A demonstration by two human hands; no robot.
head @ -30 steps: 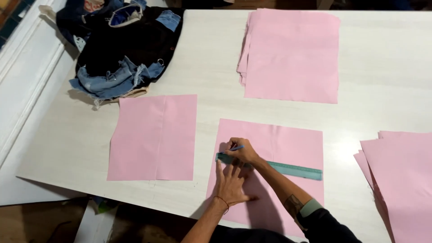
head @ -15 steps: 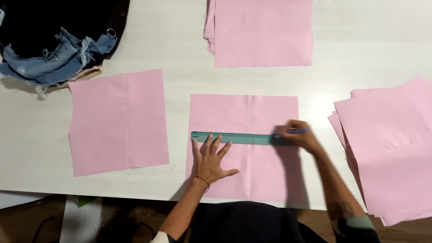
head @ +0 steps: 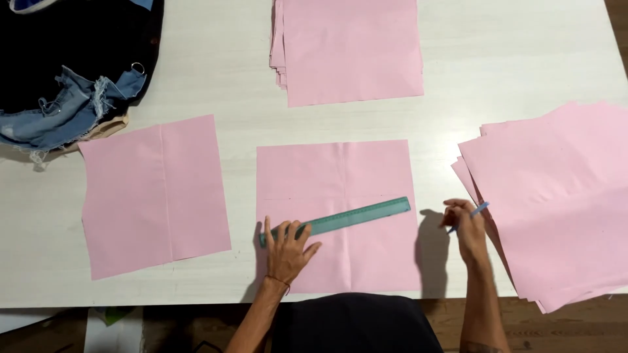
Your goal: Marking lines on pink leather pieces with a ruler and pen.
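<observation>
A square pink fabric piece [head: 337,173] lies flat in front of me on the white table [head: 222,85]. A green ruler [head: 347,217] rests on it, tilted up to the right. My left hand [head: 286,252] presses its fingertips on the ruler's left end. Off the fabric's right edge, my right hand [head: 466,229] hovers over the table and grips a blue pen [head: 477,210].
Another pink piece [head: 154,193] lies to the left. A stack of pink pieces [head: 350,49] sits at the back, and a looser pile [head: 556,196] at the right. Dark and denim clothing [head: 65,72] is heaped at the far left.
My right hand has drawn the pen off the fabric to the right. The ruler has swung from level to tilted, its right end higher, with my left hand still on its left end.
</observation>
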